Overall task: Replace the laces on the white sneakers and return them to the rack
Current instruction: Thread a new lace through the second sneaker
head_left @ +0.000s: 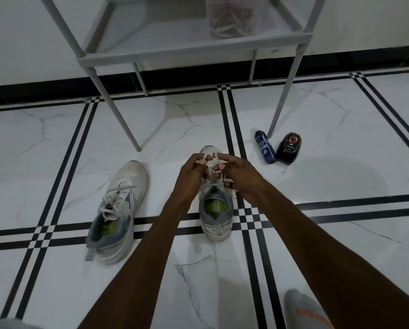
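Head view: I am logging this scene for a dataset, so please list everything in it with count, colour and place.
Sneakers: 2, white with grey collars, on the floor; left sneaker laced and untouched, right sneaker under both hands.
Lace: 1, pale, held in loops above the right sneaker.
Rack: 1, grey, standing at the wall.
Clear container: 1, with pale laces inside, on the rack shelf.
Spray can: 1, dark blue, lying by the rack's right front leg.
Polish applicator: 1, black, beside the can.
Floor: white marble tiles with black stripes.
Sock-clad foot: 1, grey and orange, bottom right.
Left hand: pinches the lace.
Right hand: pinches the lace.
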### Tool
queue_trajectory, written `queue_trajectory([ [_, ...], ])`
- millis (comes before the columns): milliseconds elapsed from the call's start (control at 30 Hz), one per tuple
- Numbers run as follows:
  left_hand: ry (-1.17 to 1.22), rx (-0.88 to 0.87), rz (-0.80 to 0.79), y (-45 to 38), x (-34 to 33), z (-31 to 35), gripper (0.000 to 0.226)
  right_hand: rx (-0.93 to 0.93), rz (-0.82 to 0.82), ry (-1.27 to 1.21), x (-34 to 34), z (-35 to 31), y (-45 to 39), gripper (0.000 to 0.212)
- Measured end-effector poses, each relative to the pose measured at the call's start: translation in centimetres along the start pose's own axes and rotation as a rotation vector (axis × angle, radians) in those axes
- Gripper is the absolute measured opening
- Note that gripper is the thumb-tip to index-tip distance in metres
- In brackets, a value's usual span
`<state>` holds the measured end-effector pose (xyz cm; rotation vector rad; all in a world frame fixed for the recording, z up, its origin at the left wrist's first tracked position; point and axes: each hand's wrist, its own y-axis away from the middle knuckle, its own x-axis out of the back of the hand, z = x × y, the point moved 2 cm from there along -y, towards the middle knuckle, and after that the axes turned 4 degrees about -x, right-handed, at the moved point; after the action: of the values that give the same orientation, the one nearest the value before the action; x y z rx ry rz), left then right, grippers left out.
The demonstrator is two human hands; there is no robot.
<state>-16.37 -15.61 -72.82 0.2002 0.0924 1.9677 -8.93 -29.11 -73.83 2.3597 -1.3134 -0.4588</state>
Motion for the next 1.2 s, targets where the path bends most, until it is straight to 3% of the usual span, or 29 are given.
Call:
queue_trajectory([
  [133,-0.108,-0.051,-0.065,0.0,-0.2,-0.1,0.031,0.051,0.015,0.093,0.3,0.0,-0.3,0.038],
  [233,-0.200,-0.107,-0.100,-0.3,0.0,-0.2,0.031,0.022,0.148,0.020,0.4,-0.2,0.1,0.028],
  [300,-0.233,-0.146,-0.110,-0.2,0.1,-0.1,0.025,0.003,0.203,-0.027,0.4,0.1,-0.1,0.026],
  [433,-0.209,-0.188,-0.103,0.2,0.0,0.0,0.009,0.029,0.162,-0.067,0.1,0.3,-0.4,0.025],
  [633,-0.283,-0.212,-0.061,-0.2,0.0,-0.3,0.025,0.153,-0.050,-0.024,0.1,-0.3,0.8,0.024],
  [833,-0.316,-0.207,-0.103,-0.2,-0.3,-0.5,0.050,0.031,0.112,-0.155,-0.2,-0.5,0.1,0.032],
  [967,-0.225,-0.061,-0.037,-0.7,0.4,-1.3,0.048,0.022,0.054,-0.257,0.0,-0.4,-0.1,0.024],
  [1033,-0.148,0.026,0.005,-0.5,0.8,-1.4,0.045,0.105,-0.013,-0.062,0.3,-0.8,0.1,0.021],
  [1100,-0.111,0.078,0.028,-0.4,0.9,-1.4,0.043,0.226,-0.040,0.330,0.7,-1.4,0.1,0.015],
  [1200,-0.110,0.090,0.022,-0.6,0.9,-1.3,0.038,0.407,0.047,0.867,1.1,-1.8,0.0,0.012],
])
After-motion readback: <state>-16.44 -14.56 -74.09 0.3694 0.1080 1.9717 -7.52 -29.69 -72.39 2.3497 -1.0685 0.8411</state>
